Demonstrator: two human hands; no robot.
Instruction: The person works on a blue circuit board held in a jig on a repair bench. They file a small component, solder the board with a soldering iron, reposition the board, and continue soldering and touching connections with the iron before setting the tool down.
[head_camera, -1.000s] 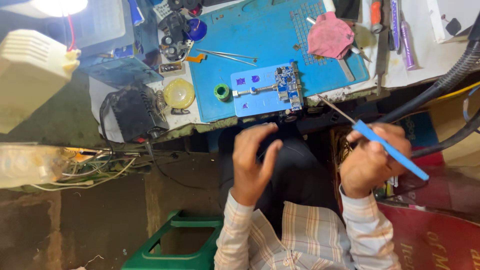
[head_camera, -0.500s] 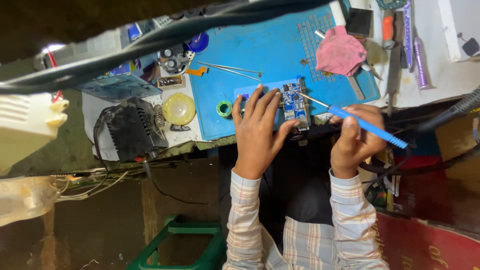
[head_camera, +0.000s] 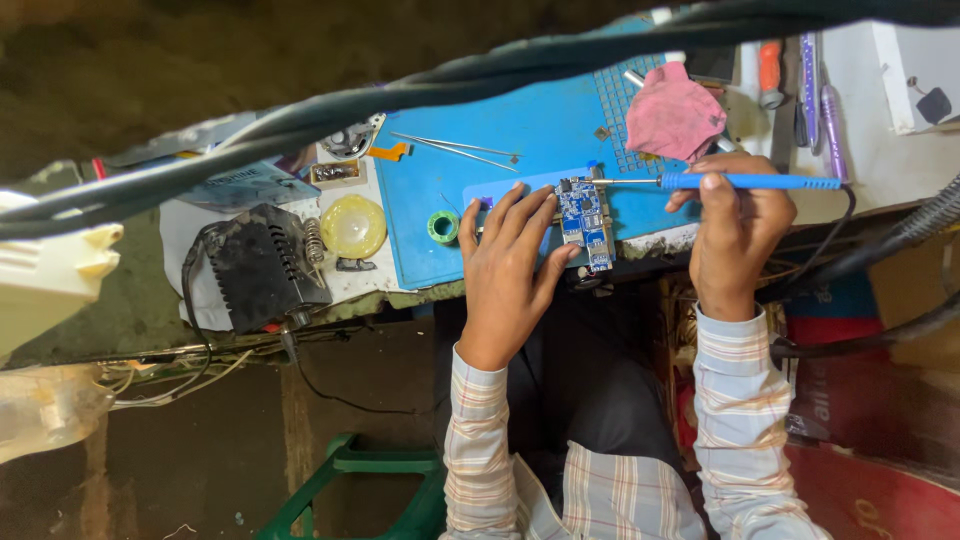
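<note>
My right hand (head_camera: 733, 232) grips a blue-handled soldering iron (head_camera: 750, 182), held level, with its metal tip touching the top of a small blue circuit board (head_camera: 584, 216). The board sits in a light blue holder (head_camera: 497, 190) on a blue work mat (head_camera: 520, 130) at the bench's front edge. My left hand (head_camera: 508, 268) lies flat on the holder, fingers spread, just left of the board and touching it. A green solder spool (head_camera: 443, 227) lies left of that hand.
Tweezers (head_camera: 455, 148) lie on the mat. A pink cloth (head_camera: 673, 112) sits at the back right, with pens and tools beside it. A black soldering station (head_camera: 257, 264) and yellow round tin (head_camera: 352, 226) stand left. Thick black cables (head_camera: 300, 130) cross overhead. A green stool (head_camera: 350, 480) stands below.
The iron has swung from slanted to level and its tip has come onto the board's top. My left hand, raised over my lap a second ago, now rests on the holder.
</note>
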